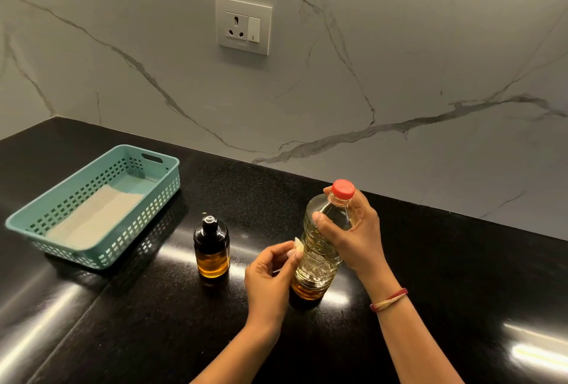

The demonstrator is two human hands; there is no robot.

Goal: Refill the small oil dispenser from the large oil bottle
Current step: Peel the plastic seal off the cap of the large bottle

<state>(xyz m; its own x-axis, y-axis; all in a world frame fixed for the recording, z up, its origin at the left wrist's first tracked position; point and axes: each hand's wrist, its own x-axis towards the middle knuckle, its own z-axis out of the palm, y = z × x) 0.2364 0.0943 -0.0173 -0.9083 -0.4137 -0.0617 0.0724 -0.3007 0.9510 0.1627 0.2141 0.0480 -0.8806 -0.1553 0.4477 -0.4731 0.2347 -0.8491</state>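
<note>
Clasps ribbed clear-plastic large oil bottle [318,257], red-capped, at shoulder with right grip [350,230]; pinches whitish scrap [297,243] beside it with left grip [270,273]; round amber small oil dispenser [211,248] just left.

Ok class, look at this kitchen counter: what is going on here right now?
A person stands a large oil bottle on the black counter. The right hand grips it just below its red cap, which is on. The left hand pinches a small white piece against the bottle's side. The small oil dispenser stands apart to the left, capped and partly full. A teal basket sits further left. No pouring has begun.
</note>
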